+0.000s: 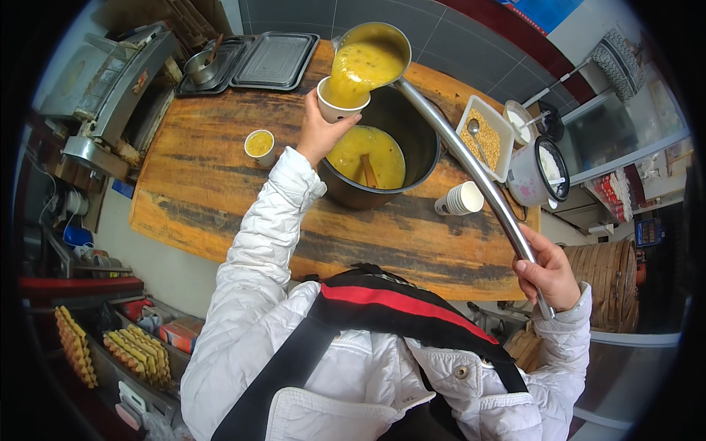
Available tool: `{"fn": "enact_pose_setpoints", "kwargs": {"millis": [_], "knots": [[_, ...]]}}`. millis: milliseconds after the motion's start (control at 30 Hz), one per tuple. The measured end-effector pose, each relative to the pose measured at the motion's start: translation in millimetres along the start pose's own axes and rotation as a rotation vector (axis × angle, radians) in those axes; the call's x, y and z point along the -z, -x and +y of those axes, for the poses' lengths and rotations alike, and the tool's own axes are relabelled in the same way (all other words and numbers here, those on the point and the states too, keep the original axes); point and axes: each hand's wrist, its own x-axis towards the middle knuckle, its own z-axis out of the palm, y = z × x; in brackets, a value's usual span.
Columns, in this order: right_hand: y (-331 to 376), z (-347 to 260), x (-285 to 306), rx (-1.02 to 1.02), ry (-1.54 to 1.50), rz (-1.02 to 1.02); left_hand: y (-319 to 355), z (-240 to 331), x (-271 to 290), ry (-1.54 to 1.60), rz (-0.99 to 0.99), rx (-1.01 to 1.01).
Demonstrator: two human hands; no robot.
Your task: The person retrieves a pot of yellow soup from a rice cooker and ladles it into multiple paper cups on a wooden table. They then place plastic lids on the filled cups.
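Note:
With my right hand (548, 268) I grip the lower end of a long-handled metal ladle (471, 165). The ladle's bowl is tilted, and yellow porridge (368, 62) runs from it into a white paper cup (332, 110). My left hand (323, 131) is wrapped round that cup, above the left rim of a deep dark pot (424, 140). More yellow porridge (353, 156) lies in the pot, with a wooden paddle (369, 173) standing in it. Left of the pot, a filled paper cup (268, 157) stands on the wooden table (213, 191).
A stack of paper cups (460, 198) lies on its side right of the pot. Beyond it are a white tray of yellow beans (504, 140), a white tub (521, 126) and a rice cooker (526, 176). Metal trays (276, 62) and a small saucepan (202, 67) sit at the far left.

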Motion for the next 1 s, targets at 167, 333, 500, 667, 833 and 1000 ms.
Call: {"fn": "enact_pose_setpoints", "kwargs": {"millis": [167,333,500,667,833,1000], "knots": [[0.0,1.8,-1.4,0.012,0.053,0.028,1.0,3.0,2.1,0.032,0.01,-0.012],[0.9,1.4,-3.6,0.027,0.122,0.054,1.9,6.7,2.1,0.048,0.014,0.0],[0.8,3.7,-4.4,0.058,0.183,0.058,2.9,8.8,2.7,0.074,0.031,0.003],[0.6,8.4,-4.4,0.084,0.237,0.059,2.9,9.6,2.8,0.138,0.026,-0.007],[-0.6,12.1,-7.6,0.118,0.314,0.078,3.3,13.2,5.1,0.13,0.034,-0.017],[-2.3,15.2,-8.7,0.141,0.354,0.077,3.9,16.0,8.8,0.115,0.05,-0.025]]}}
